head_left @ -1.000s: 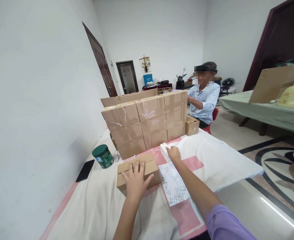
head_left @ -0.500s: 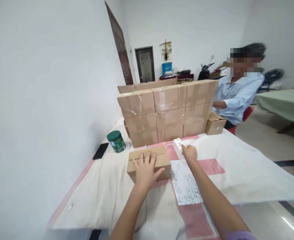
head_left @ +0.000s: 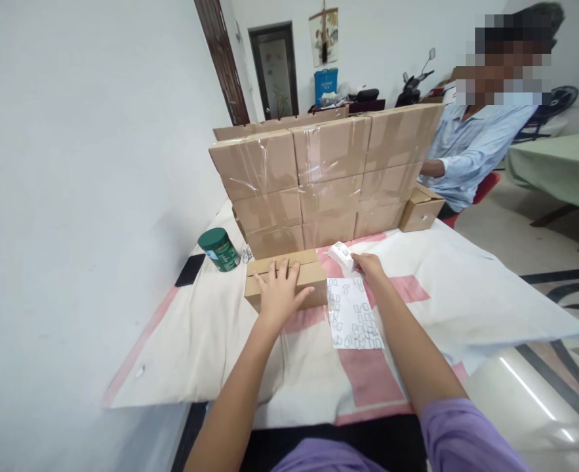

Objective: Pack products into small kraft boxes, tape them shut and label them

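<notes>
My left hand (head_left: 280, 293) lies flat with spread fingers on top of a small brown cardboard box (head_left: 305, 272) on the table. My right hand (head_left: 368, 265) is closed on a small white device (head_left: 341, 254) just right of that box. Below the device lies a white sheet (head_left: 353, 313) with several small printed outlines. Behind the box stands a wall of taped cardboard boxes (head_left: 319, 177), stacked three high.
A green tin (head_left: 218, 249) and a black phone (head_left: 189, 269) sit at the left of the white-and-pink table cover (head_left: 446, 288). Another person in a light blue shirt (head_left: 476, 147) sits behind the stack by a loose box (head_left: 421, 208). A white wall runs along the left.
The view has tilted down and moved closer. My right hand with the white device has shifted slightly; my left hand stays on the box.
</notes>
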`<state>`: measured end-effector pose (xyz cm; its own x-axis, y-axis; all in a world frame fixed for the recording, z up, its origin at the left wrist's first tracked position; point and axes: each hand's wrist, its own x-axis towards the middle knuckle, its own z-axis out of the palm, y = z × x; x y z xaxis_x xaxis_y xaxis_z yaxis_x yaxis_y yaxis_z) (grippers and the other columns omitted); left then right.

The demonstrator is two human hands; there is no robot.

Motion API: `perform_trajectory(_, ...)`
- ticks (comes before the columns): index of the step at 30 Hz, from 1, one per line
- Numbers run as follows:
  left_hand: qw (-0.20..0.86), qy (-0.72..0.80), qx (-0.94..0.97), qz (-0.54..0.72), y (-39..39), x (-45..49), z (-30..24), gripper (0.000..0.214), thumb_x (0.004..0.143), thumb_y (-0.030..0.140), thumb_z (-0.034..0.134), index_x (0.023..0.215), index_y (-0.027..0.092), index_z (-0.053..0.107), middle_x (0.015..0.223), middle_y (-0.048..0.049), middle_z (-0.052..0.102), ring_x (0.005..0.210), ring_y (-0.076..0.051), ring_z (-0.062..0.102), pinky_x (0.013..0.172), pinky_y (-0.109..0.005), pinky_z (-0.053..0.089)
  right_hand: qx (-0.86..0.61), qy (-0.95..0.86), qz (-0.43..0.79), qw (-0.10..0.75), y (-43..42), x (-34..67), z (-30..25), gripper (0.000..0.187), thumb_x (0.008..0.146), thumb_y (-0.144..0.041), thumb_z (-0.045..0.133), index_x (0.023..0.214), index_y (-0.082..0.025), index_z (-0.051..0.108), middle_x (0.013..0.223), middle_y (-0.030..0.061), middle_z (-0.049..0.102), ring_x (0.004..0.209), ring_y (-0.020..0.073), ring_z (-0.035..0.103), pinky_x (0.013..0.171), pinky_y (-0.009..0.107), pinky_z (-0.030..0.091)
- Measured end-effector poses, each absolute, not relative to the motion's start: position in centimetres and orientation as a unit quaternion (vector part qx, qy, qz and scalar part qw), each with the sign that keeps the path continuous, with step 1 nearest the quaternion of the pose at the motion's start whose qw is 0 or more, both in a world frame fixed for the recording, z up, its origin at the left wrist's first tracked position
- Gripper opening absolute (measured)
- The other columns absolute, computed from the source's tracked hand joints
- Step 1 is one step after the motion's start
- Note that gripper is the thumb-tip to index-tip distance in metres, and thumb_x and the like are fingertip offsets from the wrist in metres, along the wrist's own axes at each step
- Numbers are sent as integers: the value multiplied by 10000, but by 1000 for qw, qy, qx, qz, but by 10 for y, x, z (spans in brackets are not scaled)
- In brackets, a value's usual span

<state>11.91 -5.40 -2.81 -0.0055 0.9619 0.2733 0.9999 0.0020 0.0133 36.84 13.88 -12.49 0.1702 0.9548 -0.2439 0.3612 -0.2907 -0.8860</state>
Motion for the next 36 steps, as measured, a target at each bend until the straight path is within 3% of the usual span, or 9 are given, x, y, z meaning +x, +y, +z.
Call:
perform_trajectory(8, 87, -703, -700, -91, -56, 120, -24, 699, 964, 631, 468, 1562, 277, 402, 1650, -126, 373, 1518, -409, 292, 1148, -816, 188, -659, -464, 507, 306, 144, 380, -107, 351, 993, -371, 648, 1269, -155, 622, 1248, 98, 650, 1053, 221, 671, 890, 420, 596)
perform_trajectory(16, 89, -702, -700, -94, -56, 119, -26, 708, 963, 634, 468, 1570, 280, 385, 1655, -116, 363, 1520, -400, 290, 1154, -821, 161, -640, -469, 549, 262, 143, 390, -100, 299, 999, -384, 641, 1159, -131, 648, 1062, 66, 681, 852, 153, 677, 732, 311, 601)
perform_trajectory(36, 135, -700, -693, -108, -53, 122, -32, 642, 989, 598, 439, 1537, 264, 435, 1621, -139, 420, 1483, -373, 362, 1163, -810, 162, -645, -390, 595, 279, 134, 377, -91, 370, 994, -382, 644, 1289, -160, 613, 1271, 103, 641, 1078, 229, 665, 909, 436, 589)
